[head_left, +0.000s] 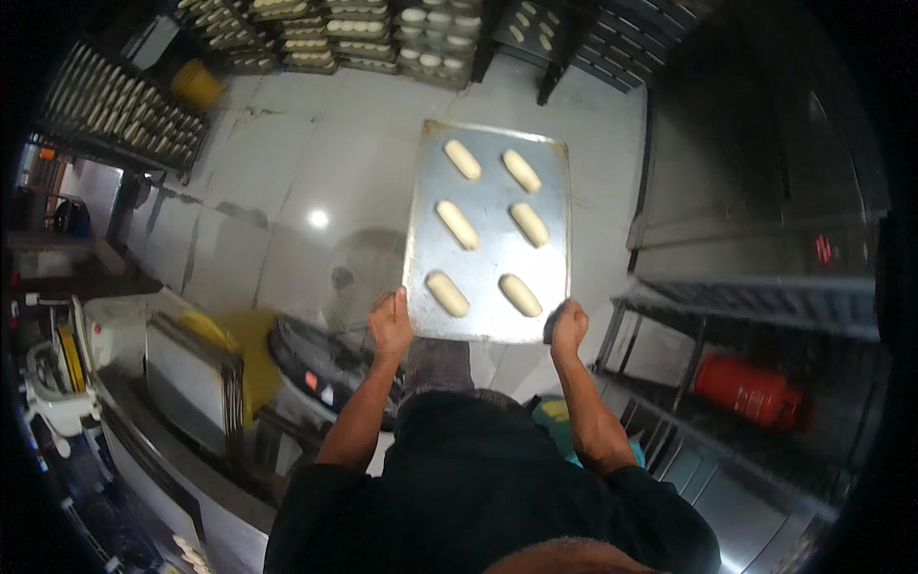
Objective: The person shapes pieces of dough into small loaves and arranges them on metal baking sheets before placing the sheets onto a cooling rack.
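A metal baking tray (492,273) is held out in front of me over the floor, near edge toward my body. Several pale, long pieces of dough (458,226) lie on it in two columns, spaced apart and slanted. My left hand (390,323) grips the near left corner, thumb along the side edge. At the near right corner, my right hand (571,327) is closed on the same tray. The undersides of both grips are hidden.
Racks of dough trays (359,33) line the far side, with another loaded rack (124,110) and a yellow bucket (197,84) far left. On my right stand a large metal cabinet (755,182) and shelving with a red cylinder (751,390). Stacked trays (196,368) stand near left.
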Tool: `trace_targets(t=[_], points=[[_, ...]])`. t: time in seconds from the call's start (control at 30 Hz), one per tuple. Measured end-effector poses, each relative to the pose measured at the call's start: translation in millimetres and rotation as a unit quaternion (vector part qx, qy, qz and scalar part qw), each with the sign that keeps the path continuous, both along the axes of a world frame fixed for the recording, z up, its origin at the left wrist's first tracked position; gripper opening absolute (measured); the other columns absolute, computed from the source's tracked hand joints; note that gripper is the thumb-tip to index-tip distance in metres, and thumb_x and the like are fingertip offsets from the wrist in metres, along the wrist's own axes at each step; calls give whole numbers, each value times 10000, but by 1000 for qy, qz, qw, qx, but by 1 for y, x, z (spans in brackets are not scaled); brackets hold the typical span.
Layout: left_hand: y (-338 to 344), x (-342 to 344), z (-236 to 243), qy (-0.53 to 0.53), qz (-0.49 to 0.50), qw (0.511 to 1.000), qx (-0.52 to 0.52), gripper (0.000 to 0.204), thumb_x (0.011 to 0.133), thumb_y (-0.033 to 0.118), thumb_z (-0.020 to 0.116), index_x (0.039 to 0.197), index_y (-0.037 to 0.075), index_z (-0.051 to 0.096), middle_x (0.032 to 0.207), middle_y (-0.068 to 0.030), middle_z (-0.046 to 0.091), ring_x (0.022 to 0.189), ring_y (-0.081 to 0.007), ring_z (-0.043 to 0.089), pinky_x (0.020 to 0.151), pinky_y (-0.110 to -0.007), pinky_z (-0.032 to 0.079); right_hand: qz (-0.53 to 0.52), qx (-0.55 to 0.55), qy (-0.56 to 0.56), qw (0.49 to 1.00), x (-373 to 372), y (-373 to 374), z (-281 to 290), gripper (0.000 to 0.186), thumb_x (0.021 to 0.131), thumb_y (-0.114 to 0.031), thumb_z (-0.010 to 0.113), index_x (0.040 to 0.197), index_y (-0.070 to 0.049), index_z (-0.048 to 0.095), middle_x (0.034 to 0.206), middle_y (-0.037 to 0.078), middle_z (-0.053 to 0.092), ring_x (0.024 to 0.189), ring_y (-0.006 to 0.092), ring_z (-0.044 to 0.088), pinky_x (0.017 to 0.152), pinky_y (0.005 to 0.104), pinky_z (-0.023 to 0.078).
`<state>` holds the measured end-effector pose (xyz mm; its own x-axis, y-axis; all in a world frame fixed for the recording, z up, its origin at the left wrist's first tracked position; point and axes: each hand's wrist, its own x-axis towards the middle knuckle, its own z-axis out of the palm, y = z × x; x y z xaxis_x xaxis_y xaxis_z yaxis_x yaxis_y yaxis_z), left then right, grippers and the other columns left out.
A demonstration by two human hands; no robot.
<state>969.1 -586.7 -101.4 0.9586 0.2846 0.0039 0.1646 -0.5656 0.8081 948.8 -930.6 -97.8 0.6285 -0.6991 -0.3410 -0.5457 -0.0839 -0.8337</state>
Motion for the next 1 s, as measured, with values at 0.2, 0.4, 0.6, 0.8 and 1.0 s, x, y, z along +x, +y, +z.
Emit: trace_targets(t=[0.2, 0.4, 0.6, 0.8, 1.0], points=[[-48, 226, -59, 26, -38, 999, 22, 522, 1070, 335, 545, 727, -58, 559, 706, -244, 575, 648, -417, 562, 649, -515, 432, -12, -41, 38, 998, 188, -53, -94, 368, 1021, -180, 468, 807, 72, 629, 718, 103, 597, 714, 222, 579, 720, 452, 492], [-102, 436, -135, 88, -78, 993, 27, 534, 1068, 397, 543, 747, -25, 609, 718, -242, 615, 685, -433, 613, 683, -526, 474, -63, -82, 76, 992, 360, -104, -167, 414, 1003, -281, 524, 951, 85, 711, 845, 235, 711, 785, 336, 638, 786, 454, 504], [-138, 591, -216, 63, -89, 993, 33, 579, 1079, 459, 489, 769, -8, 636, 742, -230, 650, 702, -447, 639, 699, -534, 503, -58, -109, 71, 990, 519, -127, -236, 419, 997, -289, 518, 954, 73, 725, 870, 263, 720, 800, 379, 653, 804, 488, 508], [-167, 680, -283, 143, -98, 982, 69, 710, 1073, 588, 416, 775, -18, 638, 739, -220, 663, 686, -425, 643, 694, -513, 516, -72, -70, 103, 990, 595, -154, -300, 429, 1004, -335, 533, 944, 43, 727, 856, 264, 718, 778, 394, 650, 782, 483, 509], [-192, 682, -325, 286, -49, 956, -43, 767, 1071, 614, 419, 705, -38, 586, 587, -158, 540, 571, -275, 566, 604, -458, 475, -31, -105, 76, 991, 591, -187, -357, 435, 1059, -342, 542, 850, 22, 659, 698, 160, 649, 652, 290, 581, 662, 449, 489]])
